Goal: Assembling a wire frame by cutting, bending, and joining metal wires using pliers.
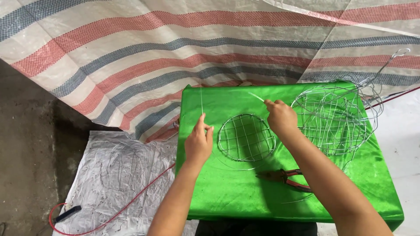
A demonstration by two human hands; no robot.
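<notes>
Both hands were up over the green cloth-covered table, and a thin wire was the business. The left hand, left of centre in the frame, was pinched on that wire between thumb and fingertips, the strand rising straight up from the grip, apparently kept taut that way. The right hand, just right of centre, was closed on the other stretch of wire, whose end poked up and to the left from its fingers.

Between and just below the hands lay the round wire mesh disc, flat on the cloth at the middle of the frame, apart from both hands, though I could not tell whether the wire ran into its rim.

At right sat a stack of finished wire baskets, handles reaching to the upper right, close beside the right forearm. Red-handled pliers lay below the disc, within easy reach. A striped tarpaulin filled the top, and a red cable trailed across crumpled sheeting at lower left.
</notes>
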